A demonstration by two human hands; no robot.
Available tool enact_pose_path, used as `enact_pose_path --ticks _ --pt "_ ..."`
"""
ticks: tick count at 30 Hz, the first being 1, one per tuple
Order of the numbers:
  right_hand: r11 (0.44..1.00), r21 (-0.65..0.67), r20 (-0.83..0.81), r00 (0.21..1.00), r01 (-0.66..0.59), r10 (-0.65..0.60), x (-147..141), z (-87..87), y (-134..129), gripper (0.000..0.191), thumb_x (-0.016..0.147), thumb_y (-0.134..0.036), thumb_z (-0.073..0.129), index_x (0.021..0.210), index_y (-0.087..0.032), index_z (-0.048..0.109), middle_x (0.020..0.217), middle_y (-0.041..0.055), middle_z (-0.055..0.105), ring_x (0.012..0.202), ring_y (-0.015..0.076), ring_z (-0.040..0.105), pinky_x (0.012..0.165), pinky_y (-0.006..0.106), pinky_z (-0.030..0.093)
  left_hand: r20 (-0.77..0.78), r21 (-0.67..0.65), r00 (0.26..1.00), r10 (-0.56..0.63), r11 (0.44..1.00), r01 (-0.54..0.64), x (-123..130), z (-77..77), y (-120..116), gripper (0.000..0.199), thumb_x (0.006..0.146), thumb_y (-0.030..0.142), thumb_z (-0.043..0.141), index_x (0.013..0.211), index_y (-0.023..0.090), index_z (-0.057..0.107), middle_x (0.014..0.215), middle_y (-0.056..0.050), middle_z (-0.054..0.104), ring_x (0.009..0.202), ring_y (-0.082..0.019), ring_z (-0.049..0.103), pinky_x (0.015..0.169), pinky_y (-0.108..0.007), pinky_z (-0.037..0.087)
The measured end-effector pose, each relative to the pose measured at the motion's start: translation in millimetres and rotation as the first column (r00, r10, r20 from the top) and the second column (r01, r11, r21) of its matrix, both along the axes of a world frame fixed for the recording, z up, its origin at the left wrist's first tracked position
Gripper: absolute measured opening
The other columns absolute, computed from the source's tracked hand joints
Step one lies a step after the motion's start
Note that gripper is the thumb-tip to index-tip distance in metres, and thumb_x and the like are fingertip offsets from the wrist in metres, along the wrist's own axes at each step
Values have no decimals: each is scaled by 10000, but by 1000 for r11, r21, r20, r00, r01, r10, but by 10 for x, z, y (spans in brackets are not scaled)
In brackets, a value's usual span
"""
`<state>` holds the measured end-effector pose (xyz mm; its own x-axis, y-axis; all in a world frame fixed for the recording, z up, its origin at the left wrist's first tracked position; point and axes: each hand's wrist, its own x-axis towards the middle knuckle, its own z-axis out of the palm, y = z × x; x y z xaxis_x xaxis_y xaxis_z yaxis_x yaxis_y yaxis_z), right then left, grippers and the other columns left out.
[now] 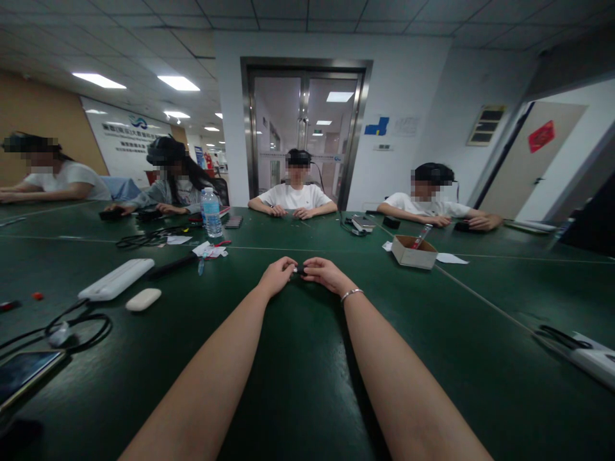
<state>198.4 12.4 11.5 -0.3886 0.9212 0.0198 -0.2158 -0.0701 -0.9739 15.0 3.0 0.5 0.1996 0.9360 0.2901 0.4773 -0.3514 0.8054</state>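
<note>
Apparently, a small dark piece (pixel 302 270) is held near frame centre, over the worktop (pixel 298 365) | pinched from both ends by fingers of left hand (pixel 277 276) and right hand (pixel 328 275) | judged light, stiff, slick where shiny; best gripped by its dark body

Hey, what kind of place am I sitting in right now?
Probably an office or meeting room, judging by the large green table, the metal-framed glass double doors and the wide white wall sign with printed lettering.

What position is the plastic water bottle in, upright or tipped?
Upright: the plastic water bottle stands on its base on the green table, neck up.
</note>
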Motion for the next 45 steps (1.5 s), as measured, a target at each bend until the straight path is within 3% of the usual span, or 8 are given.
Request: enact_pose_path --ticks 4,10,24,45 --pt "1000 -2 -6 1000 1 -1 -4 6 -10 209 693 14 654 838 -112 572 772 40 620 684 152 652 681 254 566 28 -12 999 -15 1000 15 1 5 -7 365 823 452 369 955 188 585 654 2 571 581 -118 540 581 -237 435" --pt "1000 3 -13 1000 0 0 2 5 -9 208 705 21 643 852 -108 572 783 49 619 678 156 654 669 253 565 103 -42 993 -52 998 56 -9 8 9 272 804 301 408 991 185 568 660 1 583 598 -116 561 572 -227 438" --pt "999 -10 20 999 41 -41 -23 47 -59 196 727 44 604 845 -108 564 803 46 611 653 136 651 641 221 562 130 -92 991 -7 996 19 9 -53 84 268 829 415 426 866 172 535 645 -18 641 549 -125 608 589 -246 454" --pt "999 41 75 997 -16 13 -17 37 -55 240 687 -6 672 878 -119 578 813 45 620 722 137 647 636 197 558 -37 -31 994 102 994 -103 -20 96 -67 447 774 589 398 723 184 581 657 -24 648 590 -150 583 594 -259 413"
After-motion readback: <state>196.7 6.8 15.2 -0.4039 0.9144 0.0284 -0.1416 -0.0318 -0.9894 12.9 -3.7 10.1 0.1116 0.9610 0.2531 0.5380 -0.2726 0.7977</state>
